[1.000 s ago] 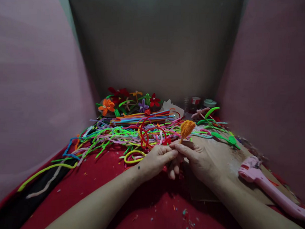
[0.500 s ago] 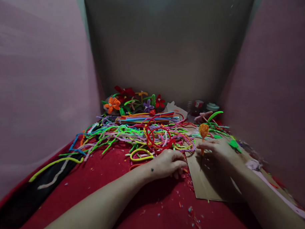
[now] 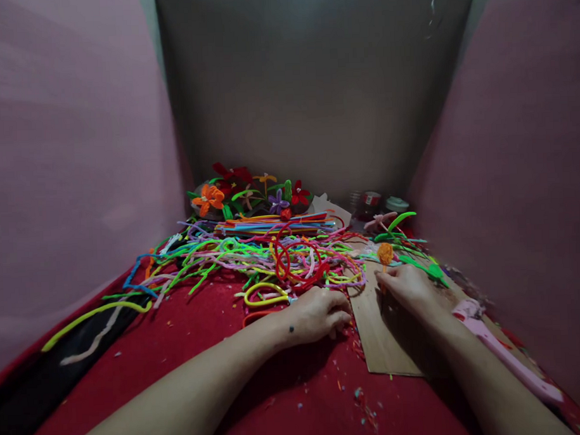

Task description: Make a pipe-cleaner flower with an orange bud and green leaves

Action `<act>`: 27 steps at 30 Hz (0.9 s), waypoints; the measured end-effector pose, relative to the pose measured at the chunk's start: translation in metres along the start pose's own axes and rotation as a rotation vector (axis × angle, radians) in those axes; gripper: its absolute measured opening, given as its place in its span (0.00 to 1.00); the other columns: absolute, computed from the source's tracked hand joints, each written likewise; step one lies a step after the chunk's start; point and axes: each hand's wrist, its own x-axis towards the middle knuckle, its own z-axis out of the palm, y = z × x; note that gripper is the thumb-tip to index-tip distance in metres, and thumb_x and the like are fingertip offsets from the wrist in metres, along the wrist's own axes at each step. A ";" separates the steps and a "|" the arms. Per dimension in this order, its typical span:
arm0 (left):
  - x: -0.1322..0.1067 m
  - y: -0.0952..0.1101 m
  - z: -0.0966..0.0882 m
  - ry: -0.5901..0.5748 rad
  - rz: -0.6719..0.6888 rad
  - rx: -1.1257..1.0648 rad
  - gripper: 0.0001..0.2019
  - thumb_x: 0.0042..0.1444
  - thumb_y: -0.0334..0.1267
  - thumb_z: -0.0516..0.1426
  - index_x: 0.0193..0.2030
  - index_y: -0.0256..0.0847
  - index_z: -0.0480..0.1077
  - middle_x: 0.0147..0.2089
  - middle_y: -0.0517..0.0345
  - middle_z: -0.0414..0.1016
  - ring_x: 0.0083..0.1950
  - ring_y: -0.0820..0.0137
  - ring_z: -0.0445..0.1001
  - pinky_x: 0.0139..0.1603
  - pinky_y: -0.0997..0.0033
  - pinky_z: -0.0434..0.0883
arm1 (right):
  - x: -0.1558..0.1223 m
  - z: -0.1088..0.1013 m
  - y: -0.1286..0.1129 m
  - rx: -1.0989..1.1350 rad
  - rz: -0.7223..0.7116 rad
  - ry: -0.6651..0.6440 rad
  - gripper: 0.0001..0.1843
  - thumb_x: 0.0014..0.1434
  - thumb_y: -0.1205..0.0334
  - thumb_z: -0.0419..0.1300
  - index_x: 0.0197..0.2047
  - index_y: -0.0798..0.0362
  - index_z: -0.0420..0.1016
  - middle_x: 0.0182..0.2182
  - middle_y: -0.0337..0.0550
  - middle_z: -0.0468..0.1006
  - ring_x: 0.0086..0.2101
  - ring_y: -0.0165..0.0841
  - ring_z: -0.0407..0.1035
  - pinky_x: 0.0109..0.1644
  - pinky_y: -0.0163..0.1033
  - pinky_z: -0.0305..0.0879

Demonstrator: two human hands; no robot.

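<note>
My right hand [image 3: 406, 284] rests on a brown cardboard sheet [image 3: 380, 341] and pinches the stem of a small orange pipe-cleaner bud [image 3: 385, 253], which stands just beyond my fingers. My left hand [image 3: 317, 313] lies on the red cloth [image 3: 190, 354] at the cardboard's left edge, fingers curled loosely down with nothing visible in them. Just beyond both hands sprawls a heap of coloured pipe cleaners [image 3: 253, 253], with a red loop [image 3: 296, 262] and a yellow loop [image 3: 264, 294] nearest my left hand.
Finished pipe-cleaner flowers [image 3: 251, 193] stand at the back by the grey board. A pink tool [image 3: 504, 356] lies at the right by my forearm. Small jars [image 3: 379, 203] sit at the back right. Pink walls close in both sides. Clippings litter the cloth.
My hands have come apart and dropped. The right hand carried the orange bud right and down onto the cardboard; the left let go and settled on the cloth.
</note>
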 end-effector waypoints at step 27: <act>-0.009 -0.042 -0.074 0.772 -0.212 0.954 0.11 0.52 0.27 0.49 0.36 0.38 0.71 0.37 0.50 0.74 0.43 0.62 0.66 0.44 0.64 0.65 | -0.021 0.008 -0.071 0.237 -0.676 0.251 0.09 0.55 0.63 0.52 0.36 0.55 0.72 0.34 0.48 0.73 0.37 0.39 0.66 0.41 0.42 0.61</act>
